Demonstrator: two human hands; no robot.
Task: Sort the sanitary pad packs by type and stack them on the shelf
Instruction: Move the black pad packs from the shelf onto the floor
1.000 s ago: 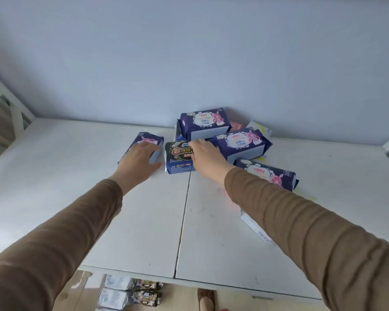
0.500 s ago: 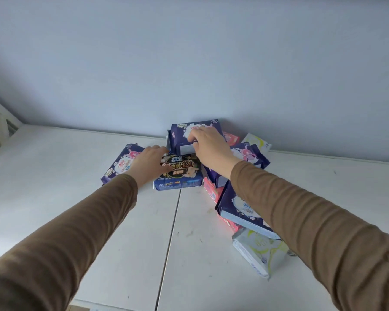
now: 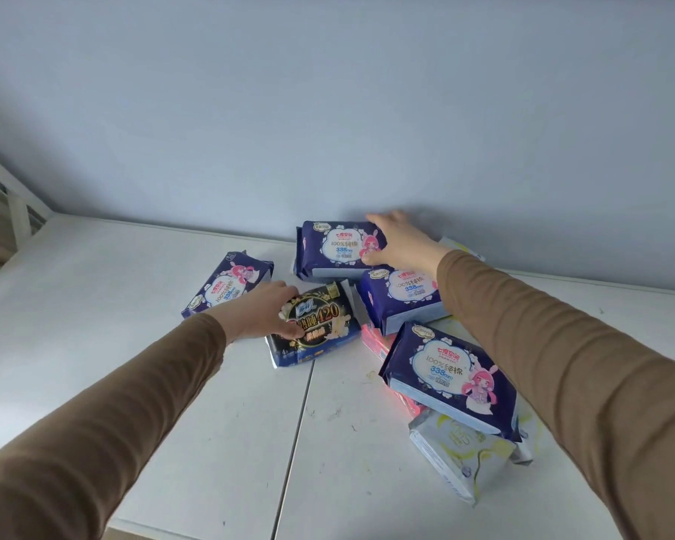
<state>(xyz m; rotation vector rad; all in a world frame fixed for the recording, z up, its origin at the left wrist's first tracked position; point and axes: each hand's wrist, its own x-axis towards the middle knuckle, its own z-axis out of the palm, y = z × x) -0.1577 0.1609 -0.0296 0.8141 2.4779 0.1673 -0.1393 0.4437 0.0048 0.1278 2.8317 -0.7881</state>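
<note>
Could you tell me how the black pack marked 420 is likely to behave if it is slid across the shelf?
The black pack lies flat under the left hand, so it would probably slide rather than tip. Its glossy wrapper looks slippery on the smooth white shelf. It appears soft and puffy, so likely light and slightly yielding.

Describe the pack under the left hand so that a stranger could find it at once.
On the white shelf top, look just left of the seam between its two panels, in front of the pile against the wall. There the left hand rests on the black pack. It alone is black and dark blue with a large gold "420"; the purple packs around it show a pink cartoon girl.
</note>
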